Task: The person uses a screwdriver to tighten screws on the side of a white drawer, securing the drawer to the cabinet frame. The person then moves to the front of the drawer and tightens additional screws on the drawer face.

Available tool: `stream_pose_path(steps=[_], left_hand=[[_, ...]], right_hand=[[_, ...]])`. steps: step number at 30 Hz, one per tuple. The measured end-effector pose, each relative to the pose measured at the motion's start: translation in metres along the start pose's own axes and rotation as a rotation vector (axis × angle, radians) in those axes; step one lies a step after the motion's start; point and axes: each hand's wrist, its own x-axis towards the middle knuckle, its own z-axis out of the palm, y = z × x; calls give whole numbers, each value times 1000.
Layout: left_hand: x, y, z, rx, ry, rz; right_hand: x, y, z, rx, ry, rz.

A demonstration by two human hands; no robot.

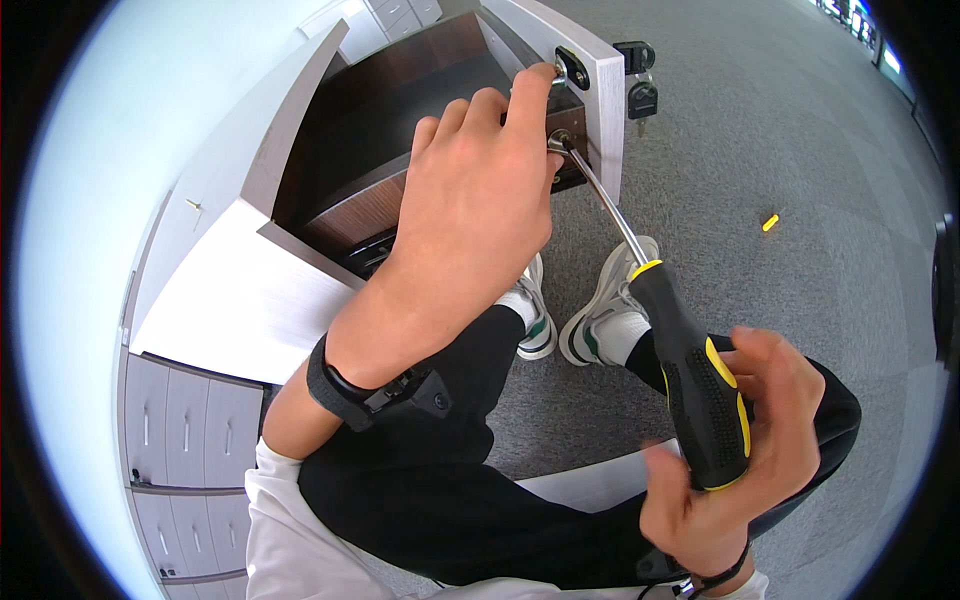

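A screwdriver point(690, 365) with a black and yellow handle slants up from my right hand point(775, 430). My right fingers and thumb curl around the handle, slightly blurred. The shaft's tip meets a round metal fitting point(560, 141) on the side of the pulled-out dark wooden drawer point(360, 205). Over that side lies my left hand point(475, 185), its index finger against a metal lock part point(562, 75) behind the pale drawer front point(607, 110). The left thumb presses beside the fitting, close to the screwdriver tip. My left palm side is hidden.
Keys point(643, 98) hang from the outside of the drawer front. The white cabinet point(230, 290) stands at the left, with grey lockers point(165, 420) below it in view. A small yellow-handled object point(770, 222) lies on the grey carpet point(830, 300). My shoes point(605, 300) are below the drawer.
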Motion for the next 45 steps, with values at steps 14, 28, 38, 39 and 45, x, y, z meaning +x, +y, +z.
stream_pose_path(steps=[14,28,38,39,45], left_hand=[[1,1,-3,1,-25,-10],[1,-3,3,70,56,69],[1,-2,1,58,60,68],[0,-2,0,55,61,68],[1,0,-2,-8,4,7]], right_hand=[[-9,7,-10,-187,137,274],[4,-14,-10,-13,-149,79],[6,-6,-15,-255,-177,-128],[5,-4,-17,-215,-174,-71],[8,14,-12,-81,-127,-80]])
